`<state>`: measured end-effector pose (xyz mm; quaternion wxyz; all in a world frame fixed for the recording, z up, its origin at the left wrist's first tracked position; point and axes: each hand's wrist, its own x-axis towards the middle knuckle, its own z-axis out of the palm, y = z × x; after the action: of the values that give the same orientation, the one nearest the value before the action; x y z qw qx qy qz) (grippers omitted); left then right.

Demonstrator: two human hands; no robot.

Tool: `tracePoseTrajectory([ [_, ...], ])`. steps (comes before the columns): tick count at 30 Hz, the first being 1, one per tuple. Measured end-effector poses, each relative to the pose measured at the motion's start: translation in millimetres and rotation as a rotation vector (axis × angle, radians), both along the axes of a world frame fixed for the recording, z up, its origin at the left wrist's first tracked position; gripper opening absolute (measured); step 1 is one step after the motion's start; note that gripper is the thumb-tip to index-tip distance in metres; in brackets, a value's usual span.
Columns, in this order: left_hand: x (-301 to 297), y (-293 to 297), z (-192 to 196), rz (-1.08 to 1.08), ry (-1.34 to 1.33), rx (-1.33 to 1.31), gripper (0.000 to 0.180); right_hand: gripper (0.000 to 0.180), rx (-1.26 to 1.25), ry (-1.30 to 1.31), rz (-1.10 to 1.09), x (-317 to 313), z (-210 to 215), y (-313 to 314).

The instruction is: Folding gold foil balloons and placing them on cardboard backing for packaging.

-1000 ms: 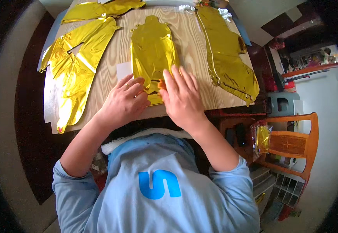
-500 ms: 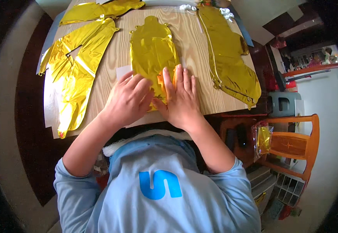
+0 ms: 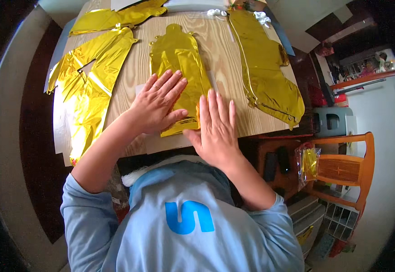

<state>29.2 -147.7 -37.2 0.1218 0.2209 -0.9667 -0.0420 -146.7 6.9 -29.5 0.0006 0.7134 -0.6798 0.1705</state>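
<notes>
In front of me a flat, uninflated gold foil balloon [image 3: 178, 56] lies lengthwise, with small tabs at its rounded far end. My left hand [image 3: 161, 99] is open, its extended fingers resting on the balloon's left side near the close end. At the right edge of the same balloon, my right hand [image 3: 215, 124] lies flat with its fingers stretched forward. Both hands hide parts of the foil's near end, where orange reflections show beside the fingers.
A gold foil balloon [image 3: 100, 75] with a small triangular hole lies left; another [image 3: 111, 19] is behind it. A long gold foil balloon [image 3: 263, 68] lies right, a white ribbon along it. White bundles [image 3: 261, 18] sit at the far edge. A wooden chair [image 3: 342, 167] stands right.
My left hand has gone from curled fingers to a flat spread on the foil. My right hand has shifted slightly toward me and right, off the middle of the balloon.
</notes>
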Motion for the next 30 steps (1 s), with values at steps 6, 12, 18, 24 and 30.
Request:
tracePoseTrajectory([
  [6, -7.1, 9.9, 10.7, 0.026, 0.0, -0.039, 0.07, 0.092, 0.123, -0.006, 0.008, -0.1, 3.8, 22.9],
  [12, -38.8, 25.0, 26.8, -0.264, 0.018, 0.124, 0.066, 0.091, 0.141, -0.024, 0.011, -1.3, 2.4, 20.9],
  [18, -48.5, -32.8, 1.9, -0.216, 0.003, 0.071, 0.064, 0.088, 0.182, -0.018, -0.021, 0.4, 9.3, 20.6],
  [24, -43.7, -63.5, -0.6, -0.184, -0.002, 0.03, 0.058, 0.088, 0.109, -0.028, -0.006, -0.3, 2.0, 22.4],
  [30, -3.9, 3.2, 26.6, -0.149, 0.108, 0.033, 0.081, 0.095, 0.103, -0.062, 0.006, -2.3, 4.6, 25.2],
])
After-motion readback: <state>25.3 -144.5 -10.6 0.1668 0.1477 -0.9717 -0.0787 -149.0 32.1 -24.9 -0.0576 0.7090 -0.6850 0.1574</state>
